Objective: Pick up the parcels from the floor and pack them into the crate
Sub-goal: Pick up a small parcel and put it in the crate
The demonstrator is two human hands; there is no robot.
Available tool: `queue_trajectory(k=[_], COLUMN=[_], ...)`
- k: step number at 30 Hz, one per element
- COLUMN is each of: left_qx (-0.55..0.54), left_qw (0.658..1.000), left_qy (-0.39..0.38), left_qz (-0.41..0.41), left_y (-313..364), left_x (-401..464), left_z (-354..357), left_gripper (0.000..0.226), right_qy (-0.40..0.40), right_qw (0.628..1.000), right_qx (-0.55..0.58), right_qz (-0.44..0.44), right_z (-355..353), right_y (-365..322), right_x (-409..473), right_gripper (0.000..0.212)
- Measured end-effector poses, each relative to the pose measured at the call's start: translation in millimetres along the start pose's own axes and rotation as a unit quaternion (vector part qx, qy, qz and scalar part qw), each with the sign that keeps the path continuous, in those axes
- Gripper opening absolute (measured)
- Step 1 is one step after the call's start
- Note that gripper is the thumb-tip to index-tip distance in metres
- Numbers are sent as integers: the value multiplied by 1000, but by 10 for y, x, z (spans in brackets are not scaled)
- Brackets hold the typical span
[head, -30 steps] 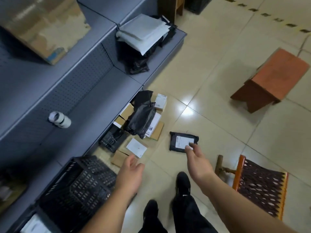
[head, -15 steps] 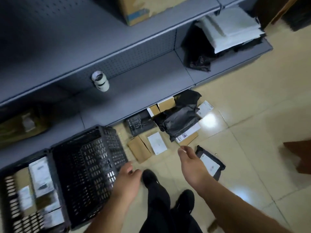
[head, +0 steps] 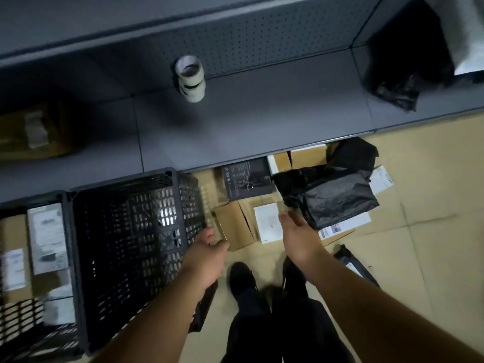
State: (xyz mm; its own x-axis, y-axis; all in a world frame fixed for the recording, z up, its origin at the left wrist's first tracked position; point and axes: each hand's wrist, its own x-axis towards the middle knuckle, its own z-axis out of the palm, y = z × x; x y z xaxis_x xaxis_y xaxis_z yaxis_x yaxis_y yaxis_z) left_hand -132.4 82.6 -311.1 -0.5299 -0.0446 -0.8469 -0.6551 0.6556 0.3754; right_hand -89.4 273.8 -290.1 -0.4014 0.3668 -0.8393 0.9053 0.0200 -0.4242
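parcels (head: 237,224) on floor beside crate (head: 131,247), untouched

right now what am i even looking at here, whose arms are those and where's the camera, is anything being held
The camera sits on a person's head, looking down, so the arms are their own. The left hand and right hand are both open and hold nothing. On the floor lie parcels: a cardboard box, a white-labelled parcel, a black bag and a dark box. At left stands an empty black crate, beside another crate already holding parcels. A roll of tape rests on the grey shelf.
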Motion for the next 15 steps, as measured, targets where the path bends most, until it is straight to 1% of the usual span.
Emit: queue_trajectory(k=[2, 5, 10, 15], left_qx=[13, 26, 17, 1], left_qw=[1000, 999, 999, 999], left_qy=[8, 18, 17, 27], left_qz=[-9, -11, -24, -17], left_y=[-58, -157, -275, -250], left_x=[289, 760, 1581, 2294], left_z=[75, 222, 530, 789], left_gripper=[58, 59, 58, 43], right_qy=[-6, -39, -24, -17], right_qw=[1000, 995, 997, 997], right_qx=[-28, -96, -74, -78], right_qz=[1, 10, 28, 20], right_z=[127, 306, 611, 840], right_y=[35, 66, 217, 363], right_x=[320, 854, 1712, 2480], right_gripper=[45, 47, 51, 51])
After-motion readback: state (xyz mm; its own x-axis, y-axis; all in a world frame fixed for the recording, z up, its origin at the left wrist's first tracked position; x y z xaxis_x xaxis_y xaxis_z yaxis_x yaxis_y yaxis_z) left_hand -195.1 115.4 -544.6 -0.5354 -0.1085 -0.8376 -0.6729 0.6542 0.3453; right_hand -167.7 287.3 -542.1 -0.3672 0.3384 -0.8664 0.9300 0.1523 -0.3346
